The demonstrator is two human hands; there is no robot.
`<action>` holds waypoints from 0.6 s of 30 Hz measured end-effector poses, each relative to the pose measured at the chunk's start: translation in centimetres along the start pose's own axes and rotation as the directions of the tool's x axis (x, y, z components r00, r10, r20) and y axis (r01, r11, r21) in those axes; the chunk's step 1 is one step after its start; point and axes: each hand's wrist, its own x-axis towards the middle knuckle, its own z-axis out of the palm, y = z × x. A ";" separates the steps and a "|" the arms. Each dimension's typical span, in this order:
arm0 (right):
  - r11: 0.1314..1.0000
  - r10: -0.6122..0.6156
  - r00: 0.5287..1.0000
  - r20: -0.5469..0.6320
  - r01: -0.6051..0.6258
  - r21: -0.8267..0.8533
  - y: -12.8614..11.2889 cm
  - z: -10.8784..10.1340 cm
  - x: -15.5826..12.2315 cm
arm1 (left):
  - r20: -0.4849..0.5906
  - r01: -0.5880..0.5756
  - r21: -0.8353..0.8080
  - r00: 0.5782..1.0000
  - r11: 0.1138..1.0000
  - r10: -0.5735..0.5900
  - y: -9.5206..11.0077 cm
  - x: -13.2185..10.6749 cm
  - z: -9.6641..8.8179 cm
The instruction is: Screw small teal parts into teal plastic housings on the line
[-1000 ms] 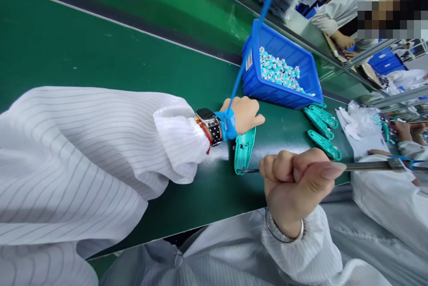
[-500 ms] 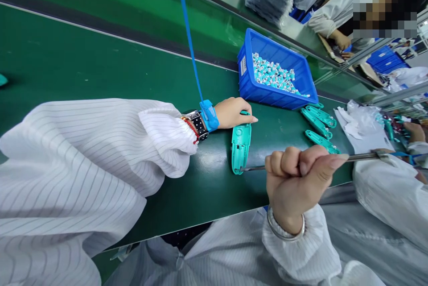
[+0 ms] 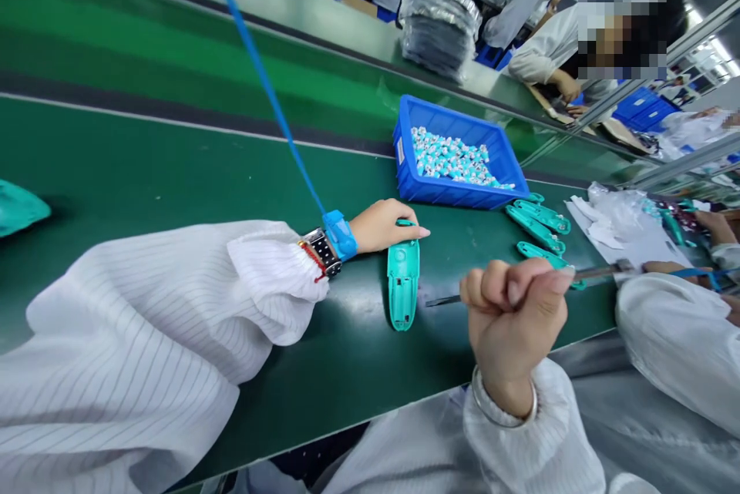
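Observation:
My left hand (image 3: pixel 385 226) closes its fingers on the upper end of a teal plastic shell (image 3: pixel 403 290), which lies open side up on the green work surface. A blue wrist strap with a cord sits on that wrist beside a watch. My right hand (image 3: pixel 514 317) is a fist around a slim metal tool (image 3: pixel 445 300) that looks like tweezers. Its tip points left, a short gap to the right of the shell's lower end. The fist hides the tool's middle; its back end sticks out on the far side.
A blue bin (image 3: pixel 462 196) of small white-and-teal parts stands behind my hands. Several more teal shells (image 3: pixel 535 228) lie right of it, near a white sheet (image 3: pixel 613 228) with clear plastic. Another teal piece (image 3: pixel 20 209) is at the far left. A co-worker's sleeve (image 3: pixel 671 324) is close on my right.
The tool's tip has come away from the shell's lower end, leaving a gap. My left hand still grips the shell. The camera view has shifted, showing more of the teal piece at far left.

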 end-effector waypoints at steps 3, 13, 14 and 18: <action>0.913 -0.104 0.992 0.076 0.126 -0.388 0.8 -1.6 4.3 | 0.131 0.152 -0.196 0.983 0.969 -0.127 0.1 -0.2 -0.7; 0.195 0.443 0.791 0.421 0.374 -0.907 8.0 -3.4 20.1 | 0.187 0.360 -0.643 0.930 0.676 -0.317 -0.2 -0.1 -2.5; 0.192 0.470 0.777 0.420 0.374 -0.907 8.7 -3.2 20.4 | 0.191 0.378 -0.651 0.921 0.658 -0.339 -0.1 -0.1 -2.6; 0.195 0.482 0.774 0.410 0.362 -0.912 9.5 -3.1 20.2 | 0.213 0.417 -0.670 0.900 0.614 -0.379 0.1 -0.2 -2.7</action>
